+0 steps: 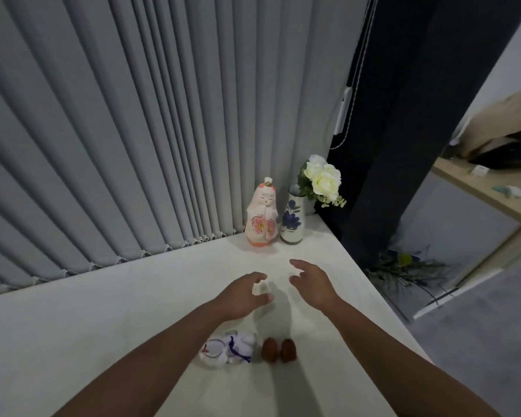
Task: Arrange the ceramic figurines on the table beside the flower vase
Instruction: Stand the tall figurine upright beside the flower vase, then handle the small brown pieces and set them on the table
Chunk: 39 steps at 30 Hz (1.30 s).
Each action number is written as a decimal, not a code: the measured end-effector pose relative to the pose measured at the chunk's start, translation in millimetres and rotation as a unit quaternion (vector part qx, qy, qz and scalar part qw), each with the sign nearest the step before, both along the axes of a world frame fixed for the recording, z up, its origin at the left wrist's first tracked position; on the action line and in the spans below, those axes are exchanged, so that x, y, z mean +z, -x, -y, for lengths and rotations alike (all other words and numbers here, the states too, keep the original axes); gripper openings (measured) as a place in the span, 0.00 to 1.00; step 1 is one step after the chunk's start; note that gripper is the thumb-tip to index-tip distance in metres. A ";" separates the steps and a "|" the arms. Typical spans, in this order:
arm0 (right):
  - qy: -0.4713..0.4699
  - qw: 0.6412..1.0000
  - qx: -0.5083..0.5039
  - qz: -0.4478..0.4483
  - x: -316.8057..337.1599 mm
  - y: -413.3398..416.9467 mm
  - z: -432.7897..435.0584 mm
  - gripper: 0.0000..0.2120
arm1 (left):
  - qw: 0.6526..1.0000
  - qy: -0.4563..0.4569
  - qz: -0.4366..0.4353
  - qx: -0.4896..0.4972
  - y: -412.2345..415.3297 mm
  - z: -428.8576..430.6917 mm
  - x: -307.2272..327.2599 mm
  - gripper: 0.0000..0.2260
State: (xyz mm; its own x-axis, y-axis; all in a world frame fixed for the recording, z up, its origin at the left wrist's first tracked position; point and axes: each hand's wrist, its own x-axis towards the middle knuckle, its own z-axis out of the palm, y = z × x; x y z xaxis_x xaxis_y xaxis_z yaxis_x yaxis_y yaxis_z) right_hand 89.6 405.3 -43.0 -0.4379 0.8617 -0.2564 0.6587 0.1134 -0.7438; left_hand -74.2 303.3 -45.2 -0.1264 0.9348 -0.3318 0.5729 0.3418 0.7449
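Observation:
A pink and white ceramic doll figurine (260, 216) stands upright at the table's far corner, touching or nearly touching a white vase with blue flowers painted on it (292, 219). White roses (322, 179) lean out of the vase. My left hand (245, 293) and my right hand (312, 281) hover over the white table (133, 320) in front of the doll, both empty with fingers apart. Close to me lie a white figurine with purple marks (227, 349) and two small brown figurines (278, 350) side by side.
Grey vertical blinds (133, 130) run along the table's far edge. A dark pillar (403, 130) stands right of the vase. The table's right edge drops to a grey floor with a plant (403, 266). A wooden shelf (487, 191) sits at the far right.

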 end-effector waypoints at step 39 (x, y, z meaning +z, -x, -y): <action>-0.003 1.000 0.007 0.025 -58.8 -69.8 152.5 0.13 | 0.968 0.007 -0.205 -0.142 -60.5 84.2 -32.0 0.17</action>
State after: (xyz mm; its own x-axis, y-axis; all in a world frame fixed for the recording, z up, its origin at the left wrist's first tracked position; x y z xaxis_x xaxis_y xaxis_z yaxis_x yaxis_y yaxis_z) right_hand 159.4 252.8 -101.8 -0.4366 0.8571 -0.2734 0.6935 0.1270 -0.7092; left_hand -13.7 219.2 -77.2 0.0109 0.9470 -0.3211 0.8916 0.1362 0.4318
